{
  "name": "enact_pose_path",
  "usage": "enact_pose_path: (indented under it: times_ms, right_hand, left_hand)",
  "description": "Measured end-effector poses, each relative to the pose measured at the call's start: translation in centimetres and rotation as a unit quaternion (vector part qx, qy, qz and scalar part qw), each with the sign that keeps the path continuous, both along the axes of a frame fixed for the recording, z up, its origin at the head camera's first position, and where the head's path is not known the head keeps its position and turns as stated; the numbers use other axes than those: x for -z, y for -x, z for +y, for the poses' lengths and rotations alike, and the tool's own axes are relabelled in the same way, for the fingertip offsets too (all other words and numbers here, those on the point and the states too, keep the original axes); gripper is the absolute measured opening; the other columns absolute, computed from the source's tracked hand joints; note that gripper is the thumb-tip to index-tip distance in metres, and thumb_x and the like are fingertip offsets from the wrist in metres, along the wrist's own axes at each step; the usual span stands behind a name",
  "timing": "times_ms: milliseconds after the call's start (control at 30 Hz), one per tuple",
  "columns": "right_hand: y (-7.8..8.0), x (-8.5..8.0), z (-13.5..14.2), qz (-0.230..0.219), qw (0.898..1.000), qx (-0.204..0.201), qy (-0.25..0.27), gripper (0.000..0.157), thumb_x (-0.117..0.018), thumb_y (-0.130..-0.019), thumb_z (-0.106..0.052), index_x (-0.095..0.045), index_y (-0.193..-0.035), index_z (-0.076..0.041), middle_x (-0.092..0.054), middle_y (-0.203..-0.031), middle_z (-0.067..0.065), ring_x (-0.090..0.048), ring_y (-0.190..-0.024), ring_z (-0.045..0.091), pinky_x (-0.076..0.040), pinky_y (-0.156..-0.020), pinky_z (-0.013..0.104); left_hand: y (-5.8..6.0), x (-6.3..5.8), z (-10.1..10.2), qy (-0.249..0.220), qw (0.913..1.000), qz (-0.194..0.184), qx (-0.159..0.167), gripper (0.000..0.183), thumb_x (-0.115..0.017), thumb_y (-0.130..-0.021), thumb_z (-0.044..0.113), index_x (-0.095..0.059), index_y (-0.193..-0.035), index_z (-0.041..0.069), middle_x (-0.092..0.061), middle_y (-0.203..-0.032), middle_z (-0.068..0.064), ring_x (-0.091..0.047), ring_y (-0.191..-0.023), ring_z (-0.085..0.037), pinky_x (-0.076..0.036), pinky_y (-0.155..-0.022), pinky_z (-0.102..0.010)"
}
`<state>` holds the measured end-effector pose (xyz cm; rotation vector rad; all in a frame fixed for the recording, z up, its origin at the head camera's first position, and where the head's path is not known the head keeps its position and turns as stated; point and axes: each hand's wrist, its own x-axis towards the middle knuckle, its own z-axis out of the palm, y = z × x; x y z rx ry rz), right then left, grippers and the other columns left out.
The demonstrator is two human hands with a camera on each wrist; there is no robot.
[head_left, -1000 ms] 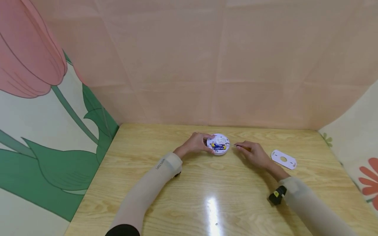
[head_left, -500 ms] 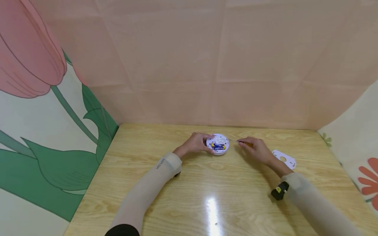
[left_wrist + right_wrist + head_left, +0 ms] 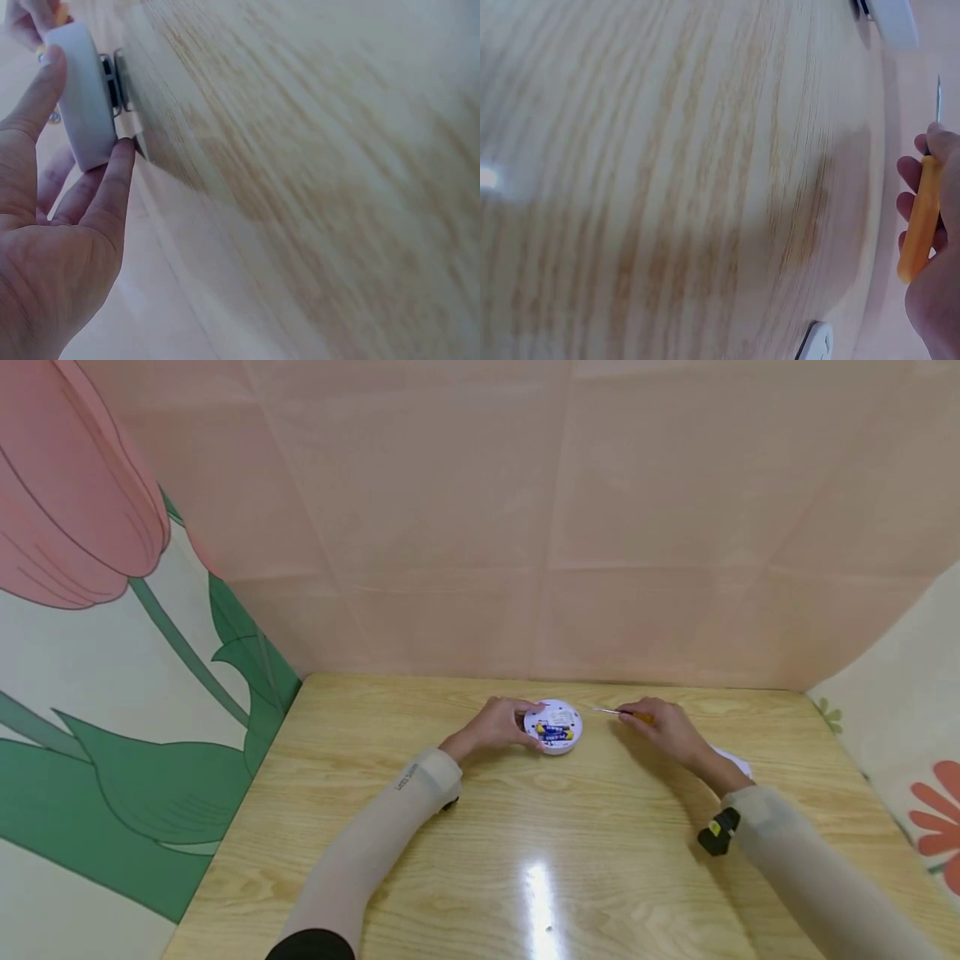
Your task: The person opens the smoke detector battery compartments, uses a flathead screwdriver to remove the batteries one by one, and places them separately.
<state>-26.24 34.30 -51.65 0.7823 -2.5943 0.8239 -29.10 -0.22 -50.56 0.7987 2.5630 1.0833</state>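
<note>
Left hand (image 3: 492, 724) grips round device (image 3: 84, 97) at its nine o'clock; right hand (image 3: 666, 729) holds screwdriver (image 3: 924, 214), tip apart at two o'clock. A loose left grip could cause slippage.

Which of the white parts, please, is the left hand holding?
The left hand holds the round device with batteries; the white plate lies on the table, partly hidden by the right wrist in the head view.
</note>
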Motion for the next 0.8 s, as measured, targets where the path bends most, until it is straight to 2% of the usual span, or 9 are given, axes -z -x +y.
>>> enact_pose_path:
  times_ms: [300,533,800]
  right_hand:
    - [1.4,0.5,1.0,-0.018,0.999,-0.004,-0.035,0.019,-0.076,-0.095,0.0,-0.08,-0.114,0.0,-0.08,-0.1,0.012,-0.072,-0.089,0.032,-0.057,-0.076,0.052]
    - [2.5,1.2,1.5,-0.024,0.998,-0.003,-0.051,0.016,-0.076,-0.095,-0.001,-0.081,-0.111,-0.001,-0.079,-0.097,0.012,-0.071,-0.087,0.031,-0.056,-0.076,0.053]
    - [3.1,1.5,1.4,0.008,0.998,-0.01,-0.055,0.015,-0.079,-0.093,0.0,-0.082,-0.108,0.0,-0.076,-0.091,0.013,-0.068,-0.082,0.029,-0.054,-0.071,0.049]
  left_hand:
    - [0.1,0.2,-0.1,-0.007,0.9999,-0.008,0.002,0.081,-0.097,-0.076,0.037,-0.064,-0.147,0.014,-0.066,-0.146,-0.004,-0.067,-0.11,-0.008,-0.052,-0.097,-0.02]
    - [0.1,0.2,-0.1,0.003,1.0,-0.001,0.003,0.081,-0.097,-0.076,0.039,-0.065,-0.146,0.015,-0.064,-0.148,0.001,-0.059,-0.134,-0.011,-0.046,-0.112,-0.025]
    - [-0.1,-0.1,-0.1,0.006,0.9999,-0.008,0.001,0.081,-0.096,-0.077,0.039,-0.064,-0.147,0.016,-0.063,-0.15,-0.001,-0.063,-0.118,-0.009,-0.049,-0.106,-0.024]
